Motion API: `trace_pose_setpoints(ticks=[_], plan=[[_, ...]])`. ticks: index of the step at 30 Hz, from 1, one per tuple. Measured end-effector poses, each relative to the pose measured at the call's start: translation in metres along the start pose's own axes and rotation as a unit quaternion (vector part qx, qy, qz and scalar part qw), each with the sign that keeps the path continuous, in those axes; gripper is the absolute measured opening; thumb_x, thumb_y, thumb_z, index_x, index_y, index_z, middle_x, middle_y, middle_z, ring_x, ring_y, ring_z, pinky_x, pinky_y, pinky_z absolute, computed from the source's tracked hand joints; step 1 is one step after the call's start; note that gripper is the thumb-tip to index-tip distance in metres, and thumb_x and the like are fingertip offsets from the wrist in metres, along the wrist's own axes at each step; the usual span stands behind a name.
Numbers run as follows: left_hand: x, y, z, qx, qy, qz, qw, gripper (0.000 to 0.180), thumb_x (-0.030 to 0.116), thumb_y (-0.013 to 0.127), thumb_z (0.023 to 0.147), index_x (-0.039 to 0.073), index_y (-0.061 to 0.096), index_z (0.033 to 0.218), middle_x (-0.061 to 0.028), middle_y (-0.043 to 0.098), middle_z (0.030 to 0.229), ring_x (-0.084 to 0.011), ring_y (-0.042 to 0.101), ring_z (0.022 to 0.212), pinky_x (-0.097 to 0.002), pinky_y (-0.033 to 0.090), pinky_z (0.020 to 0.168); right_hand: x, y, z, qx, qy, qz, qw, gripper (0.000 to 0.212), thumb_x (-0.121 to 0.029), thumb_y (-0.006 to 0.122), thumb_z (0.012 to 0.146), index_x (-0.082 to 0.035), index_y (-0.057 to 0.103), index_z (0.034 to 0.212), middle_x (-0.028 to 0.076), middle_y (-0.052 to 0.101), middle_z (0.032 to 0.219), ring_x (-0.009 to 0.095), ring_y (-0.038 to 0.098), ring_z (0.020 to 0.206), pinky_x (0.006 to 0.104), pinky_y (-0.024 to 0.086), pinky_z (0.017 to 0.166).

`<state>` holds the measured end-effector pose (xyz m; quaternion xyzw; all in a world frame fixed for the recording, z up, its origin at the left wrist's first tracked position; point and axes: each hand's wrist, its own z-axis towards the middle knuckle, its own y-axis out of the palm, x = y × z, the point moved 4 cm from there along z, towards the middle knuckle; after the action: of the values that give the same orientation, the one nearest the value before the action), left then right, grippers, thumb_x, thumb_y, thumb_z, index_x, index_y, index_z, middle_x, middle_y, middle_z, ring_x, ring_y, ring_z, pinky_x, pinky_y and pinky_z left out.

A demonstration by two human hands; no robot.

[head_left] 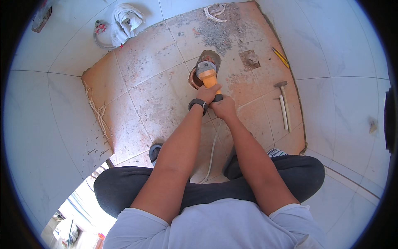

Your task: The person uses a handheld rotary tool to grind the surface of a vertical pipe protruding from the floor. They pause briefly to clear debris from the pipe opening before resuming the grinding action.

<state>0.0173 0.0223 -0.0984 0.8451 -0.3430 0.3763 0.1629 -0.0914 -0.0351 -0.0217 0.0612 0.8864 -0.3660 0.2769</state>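
Both my hands are closed on a yellow angle grinder (210, 80) with a grey metal head. My left hand (207, 93) wraps its body, a dark watch on the wrist. Behind it, my right hand (224, 107) grips the dark rear end. The grinder's head sits over a rough opening (213, 55) broken into the dusty tiled floor (155, 93). A reddish-brown curved rim (193, 79) shows at the head's left; the disc itself I cannot make out. From the tool a pale cord (214, 151) runs back between my legs.
Grey rubble (217, 35) and a whitish curved piece (215, 13) lie beyond the opening. A square cut-out (249, 60) is to its right. Along the right wall are a yellow-and-black tool (281, 57), a hammer (283, 89) and a white rod (283, 113). White cloth (126, 23) and string (98, 110) are leftward.
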Motion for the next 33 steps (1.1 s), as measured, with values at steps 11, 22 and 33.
trace_pose_setpoints(ticks=[11,22,33], plan=[[-0.006,0.0,0.019,-0.009,-0.006,0.002,1.0,0.06,0.049,0.082,0.084,-0.002,0.075,0.114,-0.0143,0.077,0.105,-0.0243,0.075,0.093,-0.0373,0.056,0.082,0.0,0.002,0.011,0.006,-0.002,-0.006,1.0,0.051,-0.038,0.085,0.069,0.003,0.076,0.097,0.024,0.077,0.091,0.038,0.077,0.09,0.0444,0.059,0.079],[-0.003,-0.002,0.017,-0.019,-0.031,-0.011,0.999,0.053,0.041,0.082,0.088,-0.002,0.073,0.117,-0.0094,0.075,0.106,-0.0195,0.072,0.087,-0.0354,0.055,0.078,-0.011,-0.004,0.006,-0.011,0.017,-0.031,0.999,0.048,-0.035,0.082,0.07,0.004,0.077,0.099,0.027,0.077,0.096,0.041,0.077,0.097,0.046,0.059,0.083],[-0.006,0.0,0.025,-0.025,-0.011,-0.016,1.0,0.056,0.045,0.08,0.088,-0.003,0.072,0.118,-0.0098,0.075,0.106,-0.0186,0.071,0.089,-0.0349,0.055,0.079,-0.013,-0.004,0.008,-0.001,0.018,-0.051,0.999,0.049,-0.038,0.083,0.07,0.003,0.077,0.096,0.025,0.077,0.091,0.039,0.077,0.091,0.0457,0.059,0.079]])
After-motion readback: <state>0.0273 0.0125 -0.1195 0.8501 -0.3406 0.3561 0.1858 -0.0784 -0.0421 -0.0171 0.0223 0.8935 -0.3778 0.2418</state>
